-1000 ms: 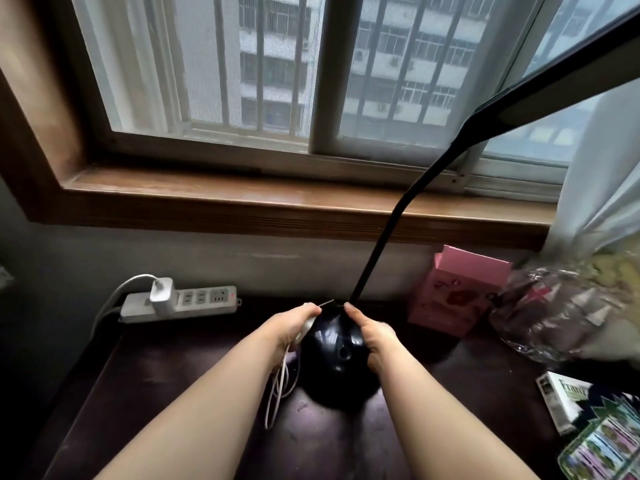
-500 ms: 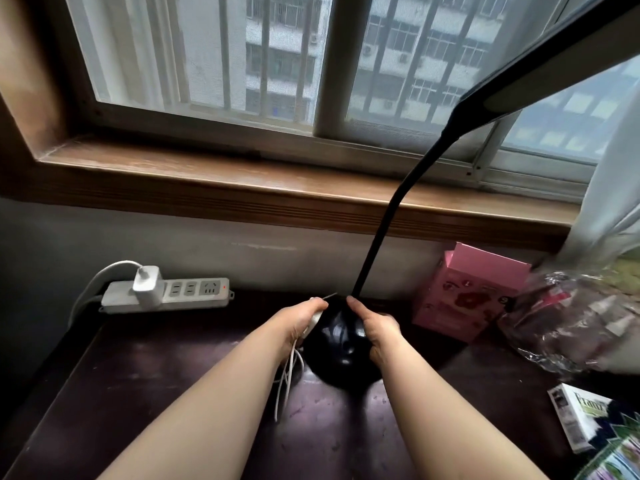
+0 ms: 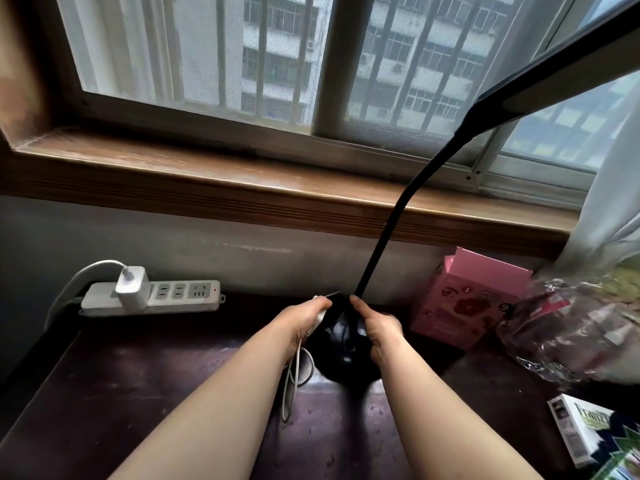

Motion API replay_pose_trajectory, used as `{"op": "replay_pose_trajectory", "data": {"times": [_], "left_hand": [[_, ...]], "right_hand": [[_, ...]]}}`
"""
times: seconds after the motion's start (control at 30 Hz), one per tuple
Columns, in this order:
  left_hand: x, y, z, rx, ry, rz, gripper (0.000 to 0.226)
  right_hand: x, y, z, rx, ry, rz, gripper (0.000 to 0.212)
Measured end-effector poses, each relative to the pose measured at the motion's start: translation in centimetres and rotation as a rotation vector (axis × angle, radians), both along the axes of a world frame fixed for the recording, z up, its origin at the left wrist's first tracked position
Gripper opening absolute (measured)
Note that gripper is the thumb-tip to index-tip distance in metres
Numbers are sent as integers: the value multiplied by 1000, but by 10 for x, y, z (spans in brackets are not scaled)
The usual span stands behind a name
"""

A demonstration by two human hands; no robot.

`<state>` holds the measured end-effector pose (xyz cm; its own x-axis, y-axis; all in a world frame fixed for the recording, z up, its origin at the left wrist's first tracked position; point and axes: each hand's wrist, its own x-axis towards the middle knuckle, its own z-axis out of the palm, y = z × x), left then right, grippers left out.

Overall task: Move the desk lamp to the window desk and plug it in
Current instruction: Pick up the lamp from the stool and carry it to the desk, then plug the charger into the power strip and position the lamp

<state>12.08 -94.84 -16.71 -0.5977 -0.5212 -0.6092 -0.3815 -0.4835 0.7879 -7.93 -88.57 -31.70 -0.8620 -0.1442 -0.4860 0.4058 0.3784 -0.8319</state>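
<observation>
Black desk lamp [image 3: 346, 344], with its glossy round base and long thin gooseneck, sat on the dark purplish-brown window desk [image 3: 138, 393], right under the wooden sill, so by my read the carrying part was essentially done. You had both hands on that base. Your left hand [image 3: 301, 320] cupped its left side, fingers curled in, and pinched against the palm was what looked like the small white plug end of the lamp's thin white cord [image 3: 291, 382], whose slack dangled in loops below your wrist onto the desk. Your right hand [image 3: 379, 330] wrapped the base's right side, thumb up near the foot of the stalk, fingers closed around the curve; the fingertips themselves were hidden behind the base.

Whether the base rested fully on the wood or was a touch lifted, I couldn't tell. The lamp's flat head [image 3: 561, 74] reached up and out to the upper right, across the window.

What was left, as I judged it: the plugging in. The white power strip [image 3: 180, 296] lay at the desk's back left, near your left hand but apart from it, with a white charger block [image 3: 131, 285] occupying one socket and free sockets beside it. Nothing from the lamp was in the strip yet.
</observation>
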Motion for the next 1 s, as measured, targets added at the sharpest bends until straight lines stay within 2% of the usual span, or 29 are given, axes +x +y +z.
{"op": "replay_pose_trajectory", "data": {"times": [0.17, 0.23, 0.3, 0.4, 0.47, 0.57, 0.67, 0.7, 0.77, 0.83, 0.93, 1.0], "left_hand": [[-12, -7, -22, -49, -35, -4, 58], [-12, -6, -23, -55, -60, -2, 61], [-8, -3, -16, -64, -56, -1, 59], [-5, -1, -11, -61, -48, 18, 55], [-3, 1, -12, -56, -38, 34, 55], [-2, -2, -22, -54, -61, 81, 66], [6, -5, -18, -50, -53, 129, 71], [15, -1, -5, -36, -65, 128, 69], [30, 6, 17, -30, -38, 127, 48], [41, 10, 25, -13, -14, 133, 34], [54, 13, 24, -1, -14, 213, 42], [65, 15, 25, -25, -15, 264, 44]], "right_hand": [[-7, -1, -4, 28, 5, -19, 127], [-13, -3, -12, 11, -14, 0, 127], [3, 2, 10, 31, -24, 18, 125], [-3, 2, 4, 27, -45, 92, 111], [-18, 3, -16, 31, -42, 101, 117], [-37, -1, -42, -3, -4, 109, 119], [0, 6, 3, -28, -1, 66, 125], [25, 10, 33, -13, -6, 59, 119], [76, 21, 98, 110, 26, 35, 99], [105, 30, 134, 235, 79, 16, 81], [128, 33, 161, 166, 117, 128, 64], [144, 33, 174, 16, 17, 291, 37]]}}
